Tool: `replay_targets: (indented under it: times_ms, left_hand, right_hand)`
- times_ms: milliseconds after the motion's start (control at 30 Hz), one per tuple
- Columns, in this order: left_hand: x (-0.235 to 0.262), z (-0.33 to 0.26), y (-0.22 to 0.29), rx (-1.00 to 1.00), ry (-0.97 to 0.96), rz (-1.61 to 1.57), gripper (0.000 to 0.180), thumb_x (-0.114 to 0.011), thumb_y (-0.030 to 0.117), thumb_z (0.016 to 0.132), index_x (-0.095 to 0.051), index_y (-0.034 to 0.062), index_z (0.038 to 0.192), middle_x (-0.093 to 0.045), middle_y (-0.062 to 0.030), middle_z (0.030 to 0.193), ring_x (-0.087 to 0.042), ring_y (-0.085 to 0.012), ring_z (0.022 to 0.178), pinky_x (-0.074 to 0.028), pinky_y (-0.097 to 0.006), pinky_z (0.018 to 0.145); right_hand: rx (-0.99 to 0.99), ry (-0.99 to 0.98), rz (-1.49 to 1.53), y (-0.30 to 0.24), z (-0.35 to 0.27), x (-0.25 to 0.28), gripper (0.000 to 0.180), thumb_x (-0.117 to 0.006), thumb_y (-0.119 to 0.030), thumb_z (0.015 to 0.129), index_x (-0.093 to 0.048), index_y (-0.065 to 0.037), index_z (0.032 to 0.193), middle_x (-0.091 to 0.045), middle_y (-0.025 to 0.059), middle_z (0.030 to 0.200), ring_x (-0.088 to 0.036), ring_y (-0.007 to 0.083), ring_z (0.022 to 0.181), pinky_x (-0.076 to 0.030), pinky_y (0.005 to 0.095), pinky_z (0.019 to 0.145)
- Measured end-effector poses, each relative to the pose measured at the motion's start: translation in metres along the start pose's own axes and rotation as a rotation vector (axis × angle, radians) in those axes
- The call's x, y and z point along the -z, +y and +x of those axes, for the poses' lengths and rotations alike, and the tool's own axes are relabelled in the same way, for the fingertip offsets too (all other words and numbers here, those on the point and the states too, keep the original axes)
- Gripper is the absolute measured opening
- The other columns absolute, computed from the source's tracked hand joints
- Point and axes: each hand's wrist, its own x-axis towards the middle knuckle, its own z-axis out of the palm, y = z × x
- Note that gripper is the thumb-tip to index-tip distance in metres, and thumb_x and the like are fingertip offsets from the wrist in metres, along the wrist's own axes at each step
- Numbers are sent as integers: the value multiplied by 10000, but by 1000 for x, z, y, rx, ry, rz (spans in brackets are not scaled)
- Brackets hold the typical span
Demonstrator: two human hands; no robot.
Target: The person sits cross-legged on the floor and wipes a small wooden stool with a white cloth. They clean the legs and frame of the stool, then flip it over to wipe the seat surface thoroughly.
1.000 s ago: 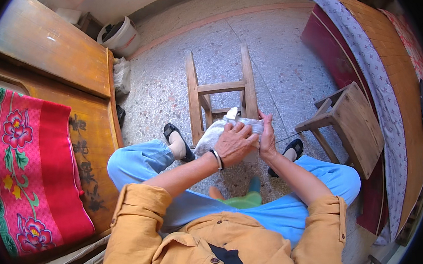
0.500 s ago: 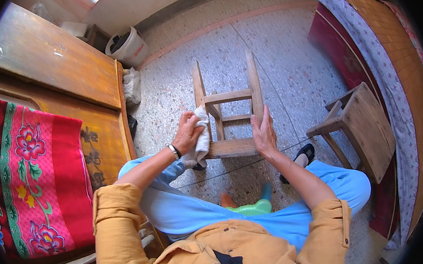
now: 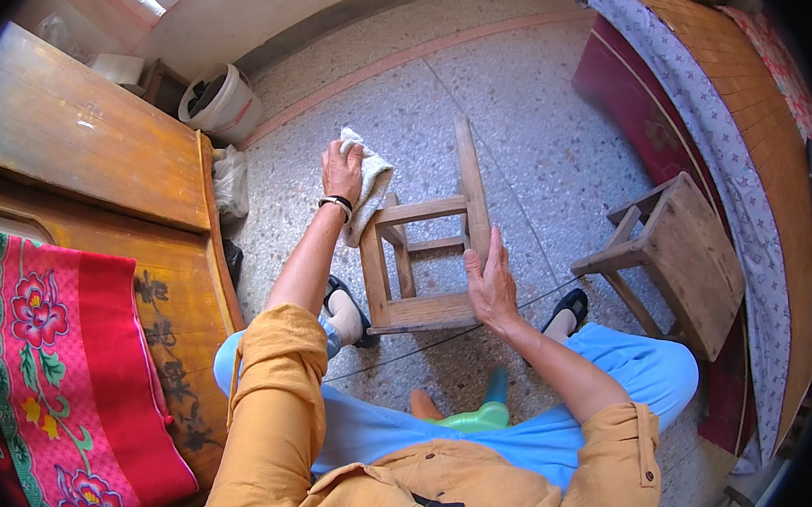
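Note:
A wooden stool [image 3: 424,204] lies on the floor between my feet, its legs pointing away from me. My left hand [image 3: 341,170] is closed on a whitish cloth [image 3: 372,179], wrapped about the stool's left leg near its far end, which the hand and cloth hide. On the right side, my right hand [image 3: 493,289] holds the stool by its other leg, close to the seat. Its thumb rests over the wood and its fingers stretch along the outer side.
A second wooden stool [image 3: 686,266] stands at right beside a bed with a patterned cloth edge [image 3: 696,81]. Wooden furniture [image 3: 82,123] with a red floral cloth [image 3: 124,327] is at left. A white bucket [image 3: 232,106] stands behind it. Something green [image 3: 479,418] is between my legs.
My left hand has slid the cloth away from me along the stool's left leg, from near the seat to the far end. The stool has turned slightly and shifted nearer; my right hand stays on it.

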Motion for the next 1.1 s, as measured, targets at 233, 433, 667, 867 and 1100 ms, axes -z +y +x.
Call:
replay_targets:
  times_ms: [233, 433, 667, 867, 1100]
  left_hand:
    - [37, -102, 9, -276, -66, 48, 316, -602, 158, 839, -473, 8, 1086, -484, -195, 1004, -464, -375, 970, -382, -447, 850]
    - [70, -168, 33, -219, -248, -19, 290, -590, 127, 859, -472, 27, 1104, -432, -246, 1171, -393, -402, 1144, -294, -476, 998]
    - [25, -88, 80, -449, -227, 288, 289, -608, 188, 820, -531, 43, 1058, -516, -173, 1220, -466, -347, 1125, -323, -481, 966]
    - [-45, -102, 131, -537, -294, 128, 308, -629, 225, 795, -534, 75, 1047, -496, -185, 1277, -508, -358, 1095, -368, -438, 960]
    - [45, -75, 80, -886, -654, 528, 311, -536, 141, 825, -519, 80, 1129, -411, -186, 1377, -368, -327, 1297, -292, -484, 1068]
  right_hand:
    - [-33, -9, 28, 0, 1, -3, 726, -408, -476, 946, -158, -6, 1440, -404, 267, 1293, -477, 439, 1116, -412, 479, 911]
    - [-37, -28, 35, -5, -1, -2, 733, -394, -485, 948, -151, 4, 1438, -374, 286, 1328, -451, 456, 1158, -407, 478, 930]
    - [-6, -19, 40, -1, 0, 1, 745, -356, -518, 950, -159, 12, 1435, -372, 299, 1321, -436, 454, 1173, -393, 472, 949]
    - [42, 0, 53, 5, 1, -1, 798, -305, -578, 937, -156, 29, 1433, -366, 302, 1333, -418, 452, 1196, -378, 470, 968]
    - [-10, -52, 50, -5, -2, 5, 835, -295, -614, 922, -153, 31, 1433, -356, 304, 1345, -423, 457, 1193, -383, 478, 964]
